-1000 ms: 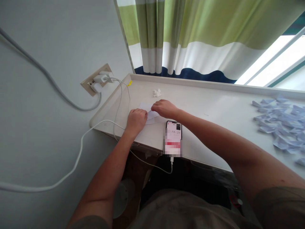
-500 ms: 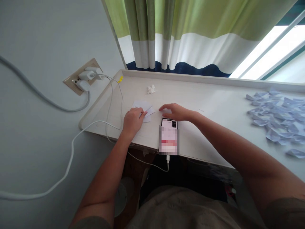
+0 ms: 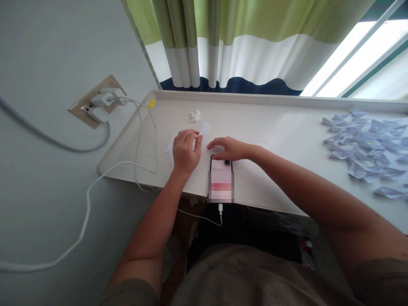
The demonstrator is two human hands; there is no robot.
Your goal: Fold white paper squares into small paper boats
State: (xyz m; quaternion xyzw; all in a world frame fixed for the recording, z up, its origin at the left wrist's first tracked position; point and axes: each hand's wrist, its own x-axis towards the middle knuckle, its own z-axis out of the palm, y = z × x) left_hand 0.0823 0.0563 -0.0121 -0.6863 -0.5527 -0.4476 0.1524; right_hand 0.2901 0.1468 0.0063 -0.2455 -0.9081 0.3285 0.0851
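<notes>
My left hand [image 3: 187,149] is closed, thumb against fingers, on a small slip of white paper [image 3: 205,128] that sticks out past the fingertips. Beneath and to the left of that hand lie more loose paper slips [image 3: 170,146], partly covered by it. My right hand [image 3: 225,148] is just to the right, fingers apart and curved, holding nothing. Below it a phone [image 3: 221,172] lies face up at the desk's front edge, its screen lit and partly blurred, with a charging cable [image 3: 220,209] plugged into its lower end.
A crumpled tissue [image 3: 195,116] lies behind my left hand. Many folded paper pieces [image 3: 366,144] are heaped at the right of the white desk [image 3: 277,119]. White cables [image 3: 137,140] run from a wall socket [image 3: 97,102] over the desk's left end. A curtain [image 3: 255,55] hangs behind.
My left hand has moved right and lifted a slip from the loose papers towards my right hand. My right hand stays almost in place. The view has shifted slightly.
</notes>
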